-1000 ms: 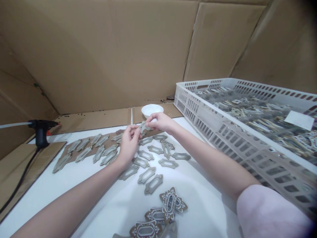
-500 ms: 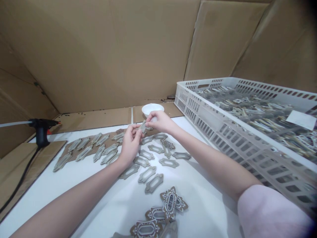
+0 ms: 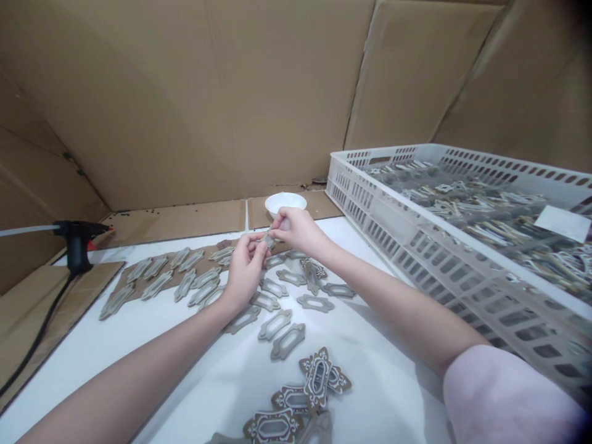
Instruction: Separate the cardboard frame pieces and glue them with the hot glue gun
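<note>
Held piece: small greyish piece (image 3: 267, 237), btwn both hands, just this side of white bowl (image 3: 285, 201), above the far part of the white tabletop (image 3: 374, 370).
Long axis: slanted, far end up & slightly R, near end down twd L fingers — ends partly hidden, exact tilt unclear.
L hand (image 3: 246, 262): thumb & fingers pinched on the piece, other fingers curled.
R hand (image 3: 298, 229): thumb & index closed on its upper/R part.
Plain frames (image 3: 276, 354): scattered below & L of hands; most on L slant far-R, a few nr centre run roughly L–R. Some L ones lie on brown cardboard strip (image 3: 135, 292).
Patterned frames (image 3: 315, 402): nr bottom, overlapping; top one's axis runs mostly near–far.
Crate (image 3: 393, 203): far R, pieces in rows, white card (image 3: 562, 224) on top.
Glue gun (image 3: 78, 250): far L, nozzle pointing R.
</note>
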Demonstrator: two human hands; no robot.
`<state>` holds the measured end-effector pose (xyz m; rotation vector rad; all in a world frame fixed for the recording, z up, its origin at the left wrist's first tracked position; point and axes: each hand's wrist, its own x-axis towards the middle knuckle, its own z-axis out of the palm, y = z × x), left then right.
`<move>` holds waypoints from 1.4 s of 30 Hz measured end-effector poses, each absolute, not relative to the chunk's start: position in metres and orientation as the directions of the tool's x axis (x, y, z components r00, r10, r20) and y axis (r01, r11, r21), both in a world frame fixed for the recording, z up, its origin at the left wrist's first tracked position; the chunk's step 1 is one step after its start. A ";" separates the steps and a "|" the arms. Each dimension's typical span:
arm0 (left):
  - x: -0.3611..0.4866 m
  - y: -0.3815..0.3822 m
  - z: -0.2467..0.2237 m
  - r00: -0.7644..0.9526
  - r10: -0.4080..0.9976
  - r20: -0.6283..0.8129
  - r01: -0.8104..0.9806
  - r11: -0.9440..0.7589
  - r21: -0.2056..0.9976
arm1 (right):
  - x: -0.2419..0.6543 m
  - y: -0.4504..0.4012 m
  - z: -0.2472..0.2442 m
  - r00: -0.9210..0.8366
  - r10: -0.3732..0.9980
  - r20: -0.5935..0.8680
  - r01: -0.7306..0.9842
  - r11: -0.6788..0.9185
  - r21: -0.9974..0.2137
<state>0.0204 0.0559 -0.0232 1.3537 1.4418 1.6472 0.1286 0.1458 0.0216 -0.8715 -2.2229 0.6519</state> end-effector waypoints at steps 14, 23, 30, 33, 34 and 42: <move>0.014 0.060 -0.025 -0.393 0.869 0.299 0.158 -0.257 0.953 | 0.137 0.158 0.033 -0.574 0.658 0.487 0.390 0.743 -0.545; 0.016 0.061 -0.025 -0.363 0.881 0.305 0.179 -0.255 0.950 | 0.135 0.151 0.025 -0.800 0.468 0.375 0.350 0.873 -0.340; 0.013 0.063 -0.029 -0.476 0.811 0.339 0.278 -0.227 0.933 | 0.145 0.164 0.029 -0.678 0.709 0.195 0.678 0.706 -0.207; 0.014 0.059 -0.026 -0.419 0.829 0.371 0.372 -0.216 0.903 | 0.156 0.179 0.028 -0.594 0.796 0.115 0.778 0.605 -0.169; 0.016 0.057 -0.024 -0.380 0.840 0.388 0.415 -0.220 0.883 | 0.159 0.184 0.027 -0.570 0.816 0.092 0.801 0.578 -0.155; 0.028 0.042 -0.015 0.283 0.853 0.438 0.720 -0.491 0.490 | 0.168 0.211 0.009 -0.404 0.914 -0.051 0.914 0.400 -0.073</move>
